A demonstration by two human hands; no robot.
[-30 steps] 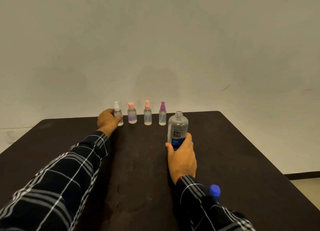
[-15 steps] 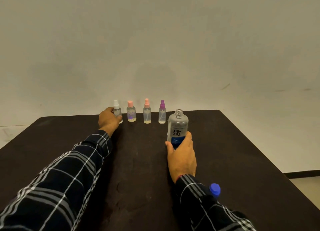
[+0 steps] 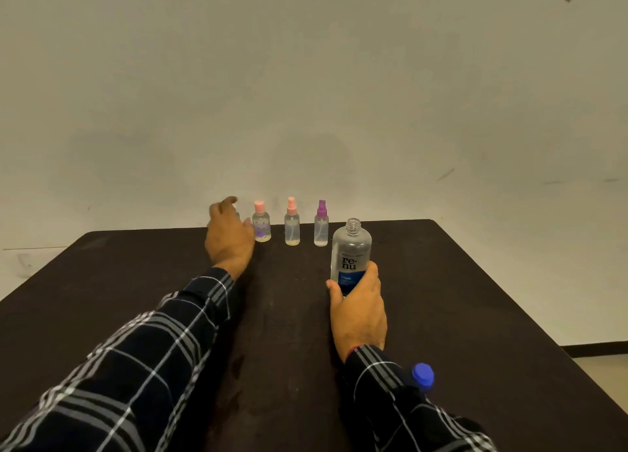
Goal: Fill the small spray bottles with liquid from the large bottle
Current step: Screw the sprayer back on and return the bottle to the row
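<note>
- Large bottle [image 3: 351,248]: the clear "renu" bottle stands upright on the dark table [image 3: 475,282], just in front and to the right of the row of small bottles. Its neck is open and uncapped. It has not shifted over the last second, so no pouring has begun.
- Right hand [image 3: 358,305]: its fingers and thumb are wrapped round the lower labelled part of the large bottle, as they were a second ago. It only steadies the bottle, which has not tilted.
- Left hand [image 3: 229,237]: this is what changed. A second ago it gripped the white-topped spray bottle low at the left end of the row. Now it sits higher, blurred by motion, with fingers curled and one finger raised. The white-topped bottle is hidden behind it, so I cannot tell whether the hand grips it.
- My reading is that the first small bottle is being picked up to open it. Filling itself is not yet started.
- Small bottles: three still stand untouched in a line along the far edge. They are a pink-capped bottle [image 3: 261,229] just beside the left hand, a pink-topped spray bottle [image 3: 292,229] and a purple-topped spray bottle [image 3: 321,229]. All three are closed, each with a little liquid at the bottom.
- Blue cap [image 3: 423,375]: it lies near the right sleeve [image 3: 390,400], unmoved and well away from the large bottle's neck.
</note>
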